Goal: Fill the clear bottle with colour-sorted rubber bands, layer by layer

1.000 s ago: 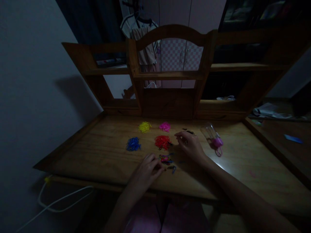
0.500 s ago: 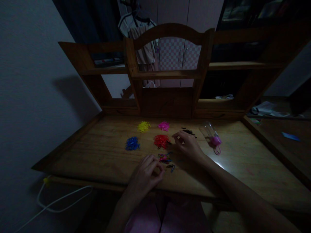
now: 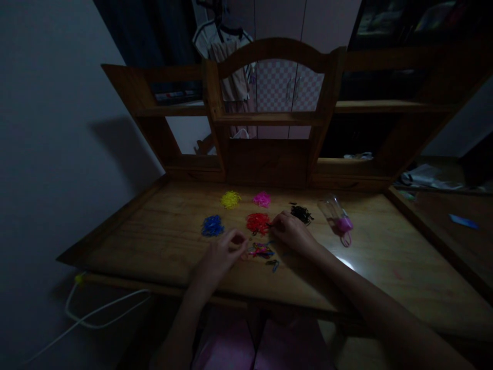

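Small rubber bands lie sorted by colour on the wooden desk: yellow (image 3: 230, 199), pink (image 3: 262, 199), blue (image 3: 212, 225), red (image 3: 258, 223) and black (image 3: 301, 214) piles. Nearest me is a small mixed-colour heap (image 3: 262, 250), with a few loose dark bands (image 3: 273, 264) below it. My left hand (image 3: 225, 252) is at that heap's left side, thumb and forefinger curled together; what they hold, if anything, is too blurred to tell. At the red pile's right edge, my right hand (image 3: 290, 229) pinches a dark bit that looks like a black rubber band (image 3: 269, 224).
A clear bottle with a pink cap (image 3: 344, 224) lies right of the black pile. The wooden shelf unit (image 3: 269, 119) rises along the desk's back edge. A white cable (image 3: 96, 325) hangs at the front left. A wall stands on the left.
My right hand has moved down and left to the dark bits beside the red pile. My left hand has shifted up, its fingers drawing closer together. The view has shifted slightly.
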{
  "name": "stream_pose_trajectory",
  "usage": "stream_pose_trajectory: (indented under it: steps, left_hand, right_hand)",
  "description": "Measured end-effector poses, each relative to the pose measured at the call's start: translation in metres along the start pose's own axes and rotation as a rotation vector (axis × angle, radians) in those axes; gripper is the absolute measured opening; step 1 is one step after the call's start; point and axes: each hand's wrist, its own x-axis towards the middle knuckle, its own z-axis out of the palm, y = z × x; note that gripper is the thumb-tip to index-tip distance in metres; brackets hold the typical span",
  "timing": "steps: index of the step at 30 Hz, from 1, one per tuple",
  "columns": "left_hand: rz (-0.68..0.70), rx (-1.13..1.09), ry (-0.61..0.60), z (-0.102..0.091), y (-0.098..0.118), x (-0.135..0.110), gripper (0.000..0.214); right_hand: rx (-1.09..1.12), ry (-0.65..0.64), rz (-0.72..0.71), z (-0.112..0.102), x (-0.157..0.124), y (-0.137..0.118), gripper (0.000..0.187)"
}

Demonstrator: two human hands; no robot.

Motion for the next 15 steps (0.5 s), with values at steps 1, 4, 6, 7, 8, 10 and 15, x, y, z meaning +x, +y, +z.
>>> stream_pose_trajectory:
  steps: [1, 4, 6, 7, 8, 10, 15]
  left_hand:
    - [-0.031, -0.008, 0.012, 0.002, -0.002, 0.007, 0.008]
    - [-0.07, -0.036, 0.053, 0.012, -0.007, 0.025, 0.007]
    - [-0.079, -0.063, 0.078, 0.021, -0.009, 0.032, 0.006]
    - [-0.086, -0.08, 0.087, 0.025, -0.01, 0.034, 0.005]
    - [-0.098, -0.097, 0.093, 0.029, -0.011, 0.035, 0.005]
    - [-0.123, -0.12, 0.103, 0.036, -0.012, 0.035, 0.008]
    - [-0.167, -0.107, 0.144, 0.045, -0.008, 0.036, 0.009]
  right_hand:
    - [-0.008, -0.002, 0.013, 0.001, 0.001, 0.0, 0.009]
    - [-0.024, -0.003, 0.042, 0.001, 0.002, -0.002, 0.006]
    - [-0.013, 0.006, 0.05, 0.0, 0.002, -0.003, 0.005]
    - [-0.001, 0.012, 0.054, 0.0, 0.002, -0.004, 0.005]
    - [0.013, 0.021, 0.057, -0.001, 0.003, -0.004, 0.004]
    - [0.041, 0.047, 0.048, -0.004, 0.003, -0.003, 0.005]
    - [0.056, 0.145, 0.025, -0.031, 0.006, 0.01, 0.009]
